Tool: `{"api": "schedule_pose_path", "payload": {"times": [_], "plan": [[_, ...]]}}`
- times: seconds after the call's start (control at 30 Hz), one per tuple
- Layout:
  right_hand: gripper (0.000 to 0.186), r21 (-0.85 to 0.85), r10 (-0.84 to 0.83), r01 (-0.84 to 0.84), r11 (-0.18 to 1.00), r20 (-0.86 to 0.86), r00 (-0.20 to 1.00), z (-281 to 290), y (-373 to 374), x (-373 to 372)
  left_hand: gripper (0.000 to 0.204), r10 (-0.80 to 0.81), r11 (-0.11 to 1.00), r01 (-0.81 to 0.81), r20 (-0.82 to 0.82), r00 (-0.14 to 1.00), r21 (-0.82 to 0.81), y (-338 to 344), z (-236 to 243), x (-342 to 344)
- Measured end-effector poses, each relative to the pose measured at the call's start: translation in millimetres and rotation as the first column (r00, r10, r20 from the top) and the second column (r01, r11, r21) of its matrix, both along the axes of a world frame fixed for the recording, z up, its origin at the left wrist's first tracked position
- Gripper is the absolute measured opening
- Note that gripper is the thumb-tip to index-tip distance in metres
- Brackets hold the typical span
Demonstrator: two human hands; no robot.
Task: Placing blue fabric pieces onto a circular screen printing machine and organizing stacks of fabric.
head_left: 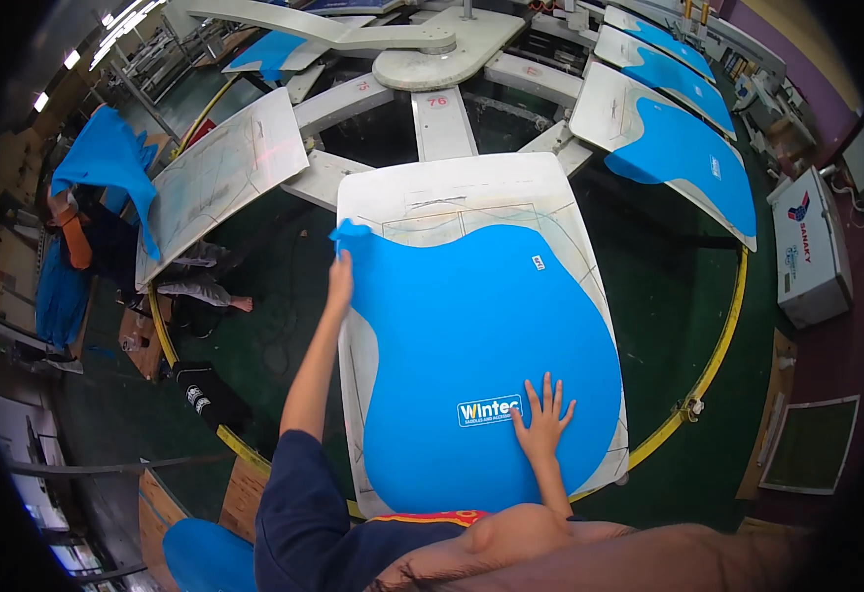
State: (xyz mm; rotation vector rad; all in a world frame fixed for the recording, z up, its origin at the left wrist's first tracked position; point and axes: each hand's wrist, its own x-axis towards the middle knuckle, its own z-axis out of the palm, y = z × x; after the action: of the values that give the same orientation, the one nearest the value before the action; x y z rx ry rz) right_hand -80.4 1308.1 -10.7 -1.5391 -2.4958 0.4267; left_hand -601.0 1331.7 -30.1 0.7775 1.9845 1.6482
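Observation:
A large curved piece of bright blue fabric point(462, 326) lies spread over a white, marked printing board point(452, 183) in front of me. A small printed label sits near its lower middle, and a tiny tag print near its far right corner. At the fabric's far left corner, my left hand point(340, 278) is closed on the edge, which bunches up above the fingers. My right hand point(544, 424) rests flat on the near right part of the fabric, fingers spread, just right of the label.
White arms join the boards to a central hub point(452, 54). Blue pieces lie on boards at the right point(684, 148). A person point(107, 232) at the left holds up blue fabric point(107, 163) beside another board point(225, 168). A yellow rail point(723, 360) curves around; a white chest point(812, 247) stands right.

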Motion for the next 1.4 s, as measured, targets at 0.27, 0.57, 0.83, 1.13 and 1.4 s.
{"api": "schedule_pose_path", "payload": {"times": [0.27,0.57,0.83,1.13,1.4], "plan": [[0.047,-0.185,-0.227,0.137,0.973,-0.681,0.696,15.3,23.0,-9.8,0.065,-0.728,0.683,0.715,-0.069,0.682,-0.145,-197.3,84.1,279.4],[0.029,0.257,0.027,0.343,0.904,-0.833,0.552,34.8,68.9,-2.1,0.075,-0.685,0.702,0.652,0.523,0.508,0.286,-424.3,170.7,367.2],[0.032,0.717,0.755,0.266,0.644,-0.652,-0.070,233.8,-44.6,-148.2,0.063,-0.736,0.253,-0.315,0.393,0.551,0.915,-583.8,224.4,411.5],[0.032,0.923,0.851,0.140,0.358,-0.261,-0.455,428.3,-319.1,-278.3,0.061,0.249,-0.140,-0.133,0.165,0.954,0.981,-798.6,319.6,499.1],[0.025,0.956,0.745,-0.004,0.294,-0.232,-0.626,509.6,-564.4,-327.5,0.050,0.684,-0.142,0.004,0.096,0.723,0.990,-932.2,369.1,585.0]]}}
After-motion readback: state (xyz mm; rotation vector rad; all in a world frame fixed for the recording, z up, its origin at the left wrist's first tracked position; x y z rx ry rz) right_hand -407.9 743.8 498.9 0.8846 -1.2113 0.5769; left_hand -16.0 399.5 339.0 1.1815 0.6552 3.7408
